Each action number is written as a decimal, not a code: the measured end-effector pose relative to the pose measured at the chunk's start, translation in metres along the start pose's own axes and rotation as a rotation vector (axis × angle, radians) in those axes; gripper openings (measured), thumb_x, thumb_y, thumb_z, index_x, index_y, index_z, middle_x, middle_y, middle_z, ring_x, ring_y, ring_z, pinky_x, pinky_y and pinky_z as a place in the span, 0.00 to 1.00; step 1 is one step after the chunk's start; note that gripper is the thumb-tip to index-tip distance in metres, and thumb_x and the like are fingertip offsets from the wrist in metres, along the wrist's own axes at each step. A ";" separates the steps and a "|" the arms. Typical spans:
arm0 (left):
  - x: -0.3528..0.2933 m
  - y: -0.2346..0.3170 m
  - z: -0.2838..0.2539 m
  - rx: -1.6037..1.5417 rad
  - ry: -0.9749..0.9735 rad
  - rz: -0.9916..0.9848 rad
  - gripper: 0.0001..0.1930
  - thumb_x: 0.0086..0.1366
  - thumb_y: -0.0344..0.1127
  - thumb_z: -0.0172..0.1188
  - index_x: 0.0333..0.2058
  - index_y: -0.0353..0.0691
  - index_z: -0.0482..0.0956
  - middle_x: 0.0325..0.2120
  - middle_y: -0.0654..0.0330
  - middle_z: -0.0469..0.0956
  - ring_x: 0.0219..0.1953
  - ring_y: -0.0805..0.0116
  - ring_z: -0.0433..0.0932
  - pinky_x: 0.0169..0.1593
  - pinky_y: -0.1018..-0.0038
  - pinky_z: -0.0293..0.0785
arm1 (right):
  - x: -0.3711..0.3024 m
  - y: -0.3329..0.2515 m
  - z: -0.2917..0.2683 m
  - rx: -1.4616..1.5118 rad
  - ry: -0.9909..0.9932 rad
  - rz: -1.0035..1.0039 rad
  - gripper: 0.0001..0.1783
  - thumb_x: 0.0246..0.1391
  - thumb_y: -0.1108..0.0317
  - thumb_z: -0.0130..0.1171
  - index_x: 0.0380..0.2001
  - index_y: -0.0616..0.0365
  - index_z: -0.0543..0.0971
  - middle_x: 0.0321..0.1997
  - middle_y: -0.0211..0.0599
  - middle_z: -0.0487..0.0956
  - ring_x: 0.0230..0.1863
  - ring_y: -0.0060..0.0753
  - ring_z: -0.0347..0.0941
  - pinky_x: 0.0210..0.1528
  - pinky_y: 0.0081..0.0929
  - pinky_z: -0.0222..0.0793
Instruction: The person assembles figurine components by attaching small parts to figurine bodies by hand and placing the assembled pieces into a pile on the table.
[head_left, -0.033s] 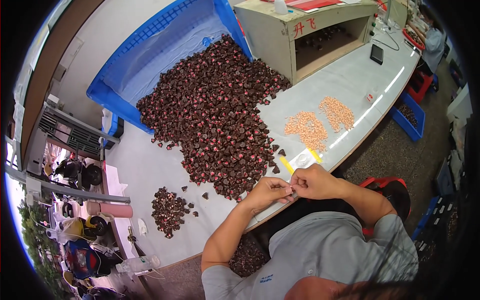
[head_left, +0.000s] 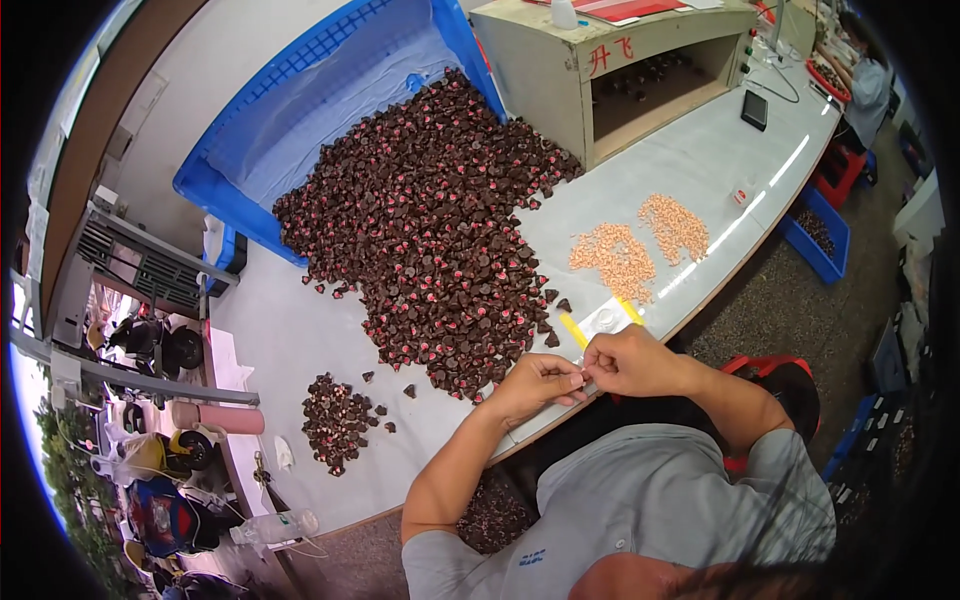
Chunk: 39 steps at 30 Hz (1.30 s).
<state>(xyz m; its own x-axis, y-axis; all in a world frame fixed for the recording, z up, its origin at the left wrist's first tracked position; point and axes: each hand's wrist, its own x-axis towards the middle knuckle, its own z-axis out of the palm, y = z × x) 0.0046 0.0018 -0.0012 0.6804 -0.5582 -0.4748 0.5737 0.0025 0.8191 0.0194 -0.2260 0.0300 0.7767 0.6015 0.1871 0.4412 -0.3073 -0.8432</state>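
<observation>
Head view: small part (head_left: 585, 378) pinched between left hand (head_left: 540, 385) and right hand (head_left: 630, 360).

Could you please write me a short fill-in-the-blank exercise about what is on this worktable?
1. The left hand and right hand meet at the table's near ____.
2. The big heap of dark pieces spills from a tipped ____ crate.
3. Two patches of pale ____ pieces lie on the table.
4. The small dark pile lies to the person's ____.

Missing words: edge; blue; orange; left
</observation>
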 end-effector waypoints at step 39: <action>0.003 -0.007 -0.007 -0.170 -0.007 0.062 0.14 0.68 0.28 0.59 0.50 0.29 0.77 0.43 0.52 0.81 0.42 0.68 0.83 0.46 0.79 0.81 | 0.007 0.002 0.008 -0.434 0.091 -0.320 0.06 0.45 0.74 0.66 0.27 0.57 0.78 0.16 0.37 0.76 0.17 0.39 0.76 0.21 0.33 0.70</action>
<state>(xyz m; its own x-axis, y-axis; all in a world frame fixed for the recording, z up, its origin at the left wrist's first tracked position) 0.0062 0.0059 -0.0110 0.7140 -0.5580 -0.4228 0.6003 0.1772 0.7799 0.0226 -0.2169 0.0255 0.6001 0.6548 0.4596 0.7922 -0.4069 -0.4548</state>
